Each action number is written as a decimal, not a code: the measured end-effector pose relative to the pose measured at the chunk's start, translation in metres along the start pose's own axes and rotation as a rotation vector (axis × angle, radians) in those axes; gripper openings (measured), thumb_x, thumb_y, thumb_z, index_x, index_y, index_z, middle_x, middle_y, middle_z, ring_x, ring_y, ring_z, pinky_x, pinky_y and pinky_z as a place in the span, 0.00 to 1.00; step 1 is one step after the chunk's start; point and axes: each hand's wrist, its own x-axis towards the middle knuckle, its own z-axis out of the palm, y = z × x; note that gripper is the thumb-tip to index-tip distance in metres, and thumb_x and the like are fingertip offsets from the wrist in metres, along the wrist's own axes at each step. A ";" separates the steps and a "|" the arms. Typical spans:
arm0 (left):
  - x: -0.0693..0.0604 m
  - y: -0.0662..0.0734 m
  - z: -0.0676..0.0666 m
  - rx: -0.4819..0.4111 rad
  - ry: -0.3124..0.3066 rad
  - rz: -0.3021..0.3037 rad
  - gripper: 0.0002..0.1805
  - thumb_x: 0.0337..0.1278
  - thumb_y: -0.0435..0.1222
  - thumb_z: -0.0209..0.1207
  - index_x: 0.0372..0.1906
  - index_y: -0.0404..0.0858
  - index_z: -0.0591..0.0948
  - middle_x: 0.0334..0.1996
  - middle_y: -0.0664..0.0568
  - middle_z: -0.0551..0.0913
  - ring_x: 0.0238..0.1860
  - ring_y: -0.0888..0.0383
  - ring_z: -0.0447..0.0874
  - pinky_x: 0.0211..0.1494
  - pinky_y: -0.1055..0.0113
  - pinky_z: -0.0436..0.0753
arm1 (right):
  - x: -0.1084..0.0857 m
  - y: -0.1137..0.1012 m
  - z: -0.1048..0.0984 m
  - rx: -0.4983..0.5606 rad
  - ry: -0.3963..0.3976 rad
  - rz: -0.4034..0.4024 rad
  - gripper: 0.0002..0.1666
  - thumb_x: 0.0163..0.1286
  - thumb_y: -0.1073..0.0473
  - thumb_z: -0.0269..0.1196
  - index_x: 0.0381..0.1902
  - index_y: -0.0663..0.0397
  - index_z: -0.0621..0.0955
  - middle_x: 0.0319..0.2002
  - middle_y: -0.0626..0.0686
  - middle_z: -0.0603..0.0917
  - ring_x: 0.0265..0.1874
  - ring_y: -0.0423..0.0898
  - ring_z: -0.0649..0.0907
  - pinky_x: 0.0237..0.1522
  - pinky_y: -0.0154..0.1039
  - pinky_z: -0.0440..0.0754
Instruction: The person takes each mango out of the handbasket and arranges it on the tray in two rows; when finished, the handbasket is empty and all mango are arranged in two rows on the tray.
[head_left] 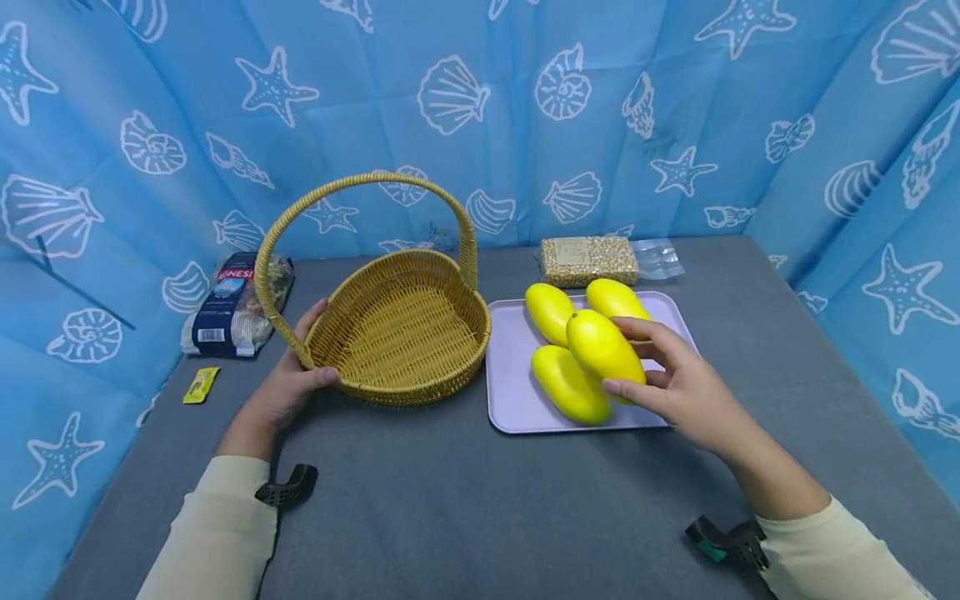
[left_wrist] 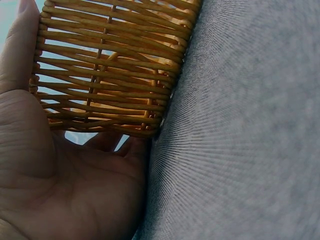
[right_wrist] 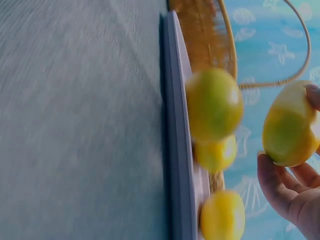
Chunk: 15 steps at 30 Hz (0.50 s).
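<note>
A woven wicker basket (head_left: 408, 387) with a tall arched handle stands on the left of the table. My left hand (head_left: 294, 379) grips its left side, the thumb over the rim and the fingers outside against the wall. In the left wrist view the palm lies beside the woven wall (left_wrist: 110, 65). My right hand (head_left: 686, 387) holds a yellow mango (head_left: 603, 343) between thumb and fingers, raised above a pale lilac tray (head_left: 510, 400). More mangoes lie on the tray, among them a front one (head_left: 568, 387) and a back left one (head_left: 549, 310).
Behind the tray lies a clear vacuum pack of pale grains or beans (head_left: 588, 262). Left of the basket are a dark blue food bag (head_left: 236, 304) and a small yellow packet (head_left: 201, 385). A blue shell-print curtain (head_left: 517, 125) borders the grey table.
</note>
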 end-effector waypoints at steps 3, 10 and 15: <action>-0.001 0.000 0.000 -0.002 -0.002 -0.007 0.59 0.71 0.30 0.70 0.91 0.54 0.43 0.87 0.37 0.44 0.82 0.40 0.52 0.72 0.66 0.70 | -0.004 0.007 -0.008 -0.035 0.022 0.026 0.45 0.73 0.63 0.75 0.82 0.58 0.68 0.74 0.61 0.71 0.65 0.61 0.75 0.52 0.27 0.81; -0.001 0.004 0.002 0.002 0.007 -0.024 0.58 0.71 0.25 0.66 0.91 0.55 0.44 0.87 0.37 0.44 0.83 0.39 0.50 0.73 0.66 0.69 | -0.006 0.020 -0.020 -0.214 0.010 0.114 0.47 0.73 0.55 0.77 0.81 0.62 0.68 0.73 0.67 0.71 0.63 0.68 0.77 0.54 0.45 0.86; 0.000 0.005 0.003 0.004 0.010 -0.021 0.58 0.70 0.23 0.65 0.91 0.55 0.45 0.87 0.37 0.45 0.82 0.38 0.51 0.72 0.65 0.71 | -0.004 0.031 -0.021 -0.351 -0.052 0.155 0.48 0.73 0.51 0.77 0.79 0.67 0.69 0.71 0.70 0.73 0.62 0.69 0.76 0.59 0.71 0.78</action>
